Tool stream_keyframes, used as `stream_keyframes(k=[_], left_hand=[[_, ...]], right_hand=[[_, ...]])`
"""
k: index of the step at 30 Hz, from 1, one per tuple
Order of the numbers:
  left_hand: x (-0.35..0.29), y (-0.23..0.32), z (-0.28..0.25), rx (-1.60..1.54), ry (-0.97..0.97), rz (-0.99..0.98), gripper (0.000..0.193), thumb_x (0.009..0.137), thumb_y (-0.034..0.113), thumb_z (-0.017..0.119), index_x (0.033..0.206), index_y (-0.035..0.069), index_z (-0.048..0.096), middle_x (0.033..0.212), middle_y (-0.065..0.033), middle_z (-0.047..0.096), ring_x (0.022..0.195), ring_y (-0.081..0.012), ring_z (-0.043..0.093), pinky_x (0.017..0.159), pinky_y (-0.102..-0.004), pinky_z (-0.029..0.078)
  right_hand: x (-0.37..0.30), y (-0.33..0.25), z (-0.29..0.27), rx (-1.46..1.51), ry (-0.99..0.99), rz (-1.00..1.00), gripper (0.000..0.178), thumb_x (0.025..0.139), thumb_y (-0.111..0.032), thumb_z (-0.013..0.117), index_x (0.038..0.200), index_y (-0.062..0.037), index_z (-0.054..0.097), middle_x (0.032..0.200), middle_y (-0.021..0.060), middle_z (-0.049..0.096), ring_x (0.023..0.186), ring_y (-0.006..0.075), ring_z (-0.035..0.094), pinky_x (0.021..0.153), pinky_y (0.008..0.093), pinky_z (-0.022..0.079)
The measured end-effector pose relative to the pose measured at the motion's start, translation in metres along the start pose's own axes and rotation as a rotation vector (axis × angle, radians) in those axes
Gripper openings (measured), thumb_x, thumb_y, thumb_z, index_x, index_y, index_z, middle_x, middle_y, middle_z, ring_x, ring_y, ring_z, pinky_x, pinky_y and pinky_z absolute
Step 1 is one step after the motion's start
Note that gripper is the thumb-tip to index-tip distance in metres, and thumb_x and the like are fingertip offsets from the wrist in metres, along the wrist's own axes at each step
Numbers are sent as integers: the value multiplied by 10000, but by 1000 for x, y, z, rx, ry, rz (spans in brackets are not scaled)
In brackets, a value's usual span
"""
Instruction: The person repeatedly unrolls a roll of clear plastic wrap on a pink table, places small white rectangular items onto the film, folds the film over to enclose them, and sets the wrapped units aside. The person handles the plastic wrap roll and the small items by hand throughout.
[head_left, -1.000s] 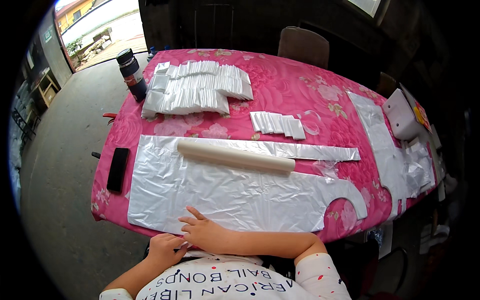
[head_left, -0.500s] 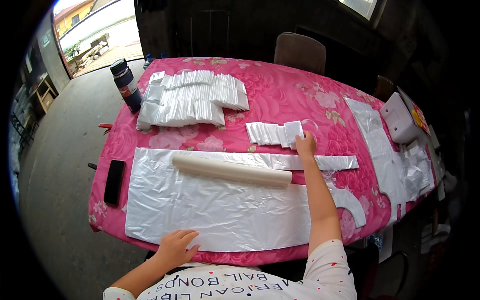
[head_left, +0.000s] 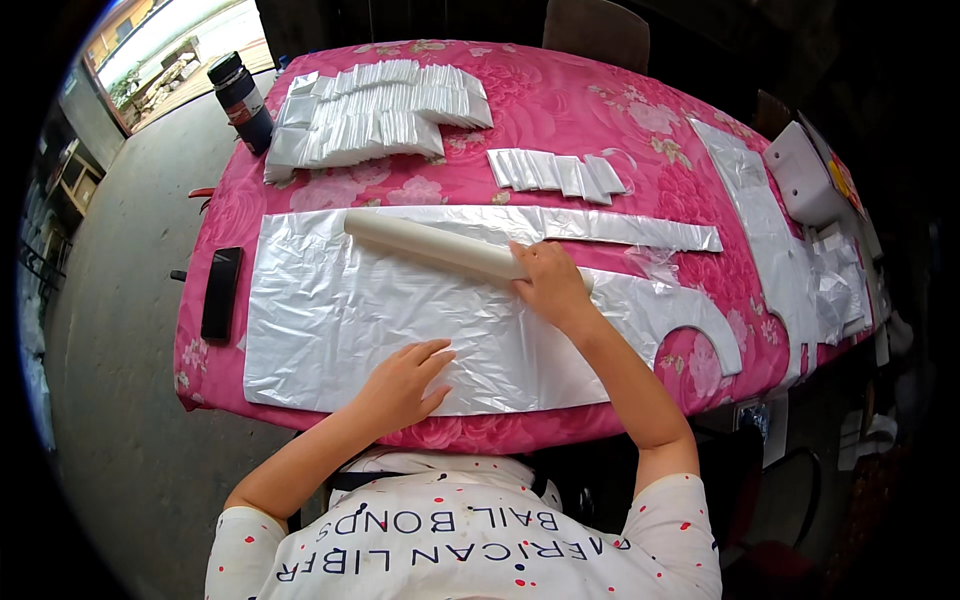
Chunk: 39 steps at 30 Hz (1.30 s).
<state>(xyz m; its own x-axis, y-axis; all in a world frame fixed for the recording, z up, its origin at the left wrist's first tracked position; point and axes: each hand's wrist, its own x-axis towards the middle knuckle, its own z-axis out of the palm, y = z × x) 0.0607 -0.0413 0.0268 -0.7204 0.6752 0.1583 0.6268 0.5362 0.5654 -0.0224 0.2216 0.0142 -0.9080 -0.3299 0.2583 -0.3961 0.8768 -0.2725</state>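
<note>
A flat white plastic vest bag (head_left: 470, 355) lies sideways across the near part of the table, with its handle strips toward the right. On its upper half rests a long off-white tube (head_left: 430, 242), slightly slanted. My right hand (head_left: 552, 282) is closed around the tube near its right end, fingers over the top. My left hand (head_left: 405, 385) lies on the bag's near edge, fingers apart and holding nothing. Beyond the bag sits a short row of folded white plastic packets (head_left: 550, 175). Farther left stands a big block of similar packets (head_left: 375, 115) in packed rows.
The table wears a pink floral cloth (head_left: 560, 100). A black phone (head_left: 222, 295) and a dark bottle (head_left: 242, 105) are along the left edge. To the right are more flat white bags (head_left: 745, 220), a white plastic box (head_left: 800, 175) and crumpled plastic (head_left: 832, 275). A chair (head_left: 597, 32) stands behind.
My right hand has left the last packet on the row and come back to grasp the tube. My left hand has shifted right and forward over the bag. The view has tilted down.
</note>
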Motion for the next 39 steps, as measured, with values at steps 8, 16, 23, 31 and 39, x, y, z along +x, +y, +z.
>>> stream_keyframes(k=[8, 16, 23, 31, 39], left_hand=[[2, 5, 25, -23, 157, -40, 735, 781, 272, 639, 1366, 28, 268, 1424, -265, 159, 1263, -435, 273, 1029, -453, 275], [17, 14, 32, 91, 29, -6, 750, 819, 376, 576, 1383, 17, 236, 1437, -292, 78, 1319, -457, 142, 1065, -468, 192], [24, 21, 57, -1, 116, 83, 743, 823, 375, 550, 1364, -31, 242, 1444, -276, 74, 1344, -432, 69, 1079, -463, 148], [35, 36, 63, 10, 93, 54, 682, 794, 318, 577, 1318, -39, 326, 1448, -258, 91, 1346, -430, 60, 1080, -466, 151], [38, 46, 68, 22, 109, 36, 668, 774, 317, 599, 1289, -40, 367, 1438, -261, 128, 1342, -440, 65, 1078, -474, 154]], right_hand=[[-92, -103, -18, 302, -262, 172, 581, 782, -289, 635, 1193, 77, 449, 990, 187, 532, 920, 323, 544, 778, 376, 464], [-117, -61, 0, 211, -101, -43, 481, 845, -244, 540, 1246, 6, 452, 1312, 205, 403, 1238, 350, 354, 1031, 412, 280], [-144, 61, -28, -30, -22, 164, 511, 843, -216, 525, 1299, -13, 417, 1371, 172, 374, 1286, 310, 325, 1063, 372, 236], [-215, 197, -64, -186, 224, 571, 420, 885, -194, 439, 1227, 47, 473, 1302, 222, 438, 1225, 343, 399, 1032, 373, 299], [-236, 204, -74, -350, 361, 757, 282, 851, -143, 493, 1069, -4, 604, 1107, 152, 594, 1035, 289, 558, 892, 350, 427]])
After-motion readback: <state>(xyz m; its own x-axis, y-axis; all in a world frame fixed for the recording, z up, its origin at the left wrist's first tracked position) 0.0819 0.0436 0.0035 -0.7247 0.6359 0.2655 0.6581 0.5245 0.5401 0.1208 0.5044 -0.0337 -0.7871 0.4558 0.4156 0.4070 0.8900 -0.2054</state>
